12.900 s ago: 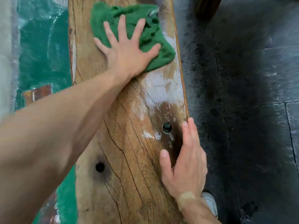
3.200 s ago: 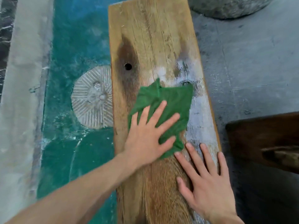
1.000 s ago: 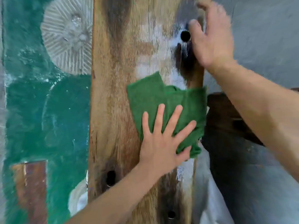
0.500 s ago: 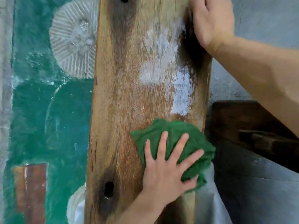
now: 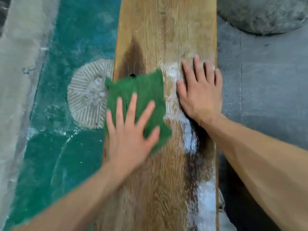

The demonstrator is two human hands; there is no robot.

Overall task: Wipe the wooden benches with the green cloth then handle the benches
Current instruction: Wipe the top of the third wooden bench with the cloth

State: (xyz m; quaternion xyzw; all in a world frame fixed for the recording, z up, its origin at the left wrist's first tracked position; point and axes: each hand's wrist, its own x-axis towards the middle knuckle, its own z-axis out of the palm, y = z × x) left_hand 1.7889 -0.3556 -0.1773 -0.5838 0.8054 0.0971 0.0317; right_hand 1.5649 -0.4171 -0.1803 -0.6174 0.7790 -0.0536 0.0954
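A long wooden bench [image 5: 163, 34] runs away from me down the middle of the view, with dark stains and white patches along its right side. The green cloth [image 5: 141, 92] lies flat on the bench's left half and hangs a little over the left edge. My left hand [image 5: 131, 130] presses on the cloth with fingers spread and straight. My right hand [image 5: 200, 92] rests flat on the bench's right side beside the cloth, fingers straight. A small hole in the wood shows just above the cloth.
Left of the bench lies a teal painted floor [image 5: 66, 147] with a round ribbed stone disc [image 5: 86, 97] set in it. Grey concrete floor [image 5: 266, 80] is on the right. A large round grey stone [image 5: 263, 12] sits at the top right.
My left hand has pushed the cloth forward and to the bench's left edge. My right hand now lies flat beside the cloth instead of far ahead of it.
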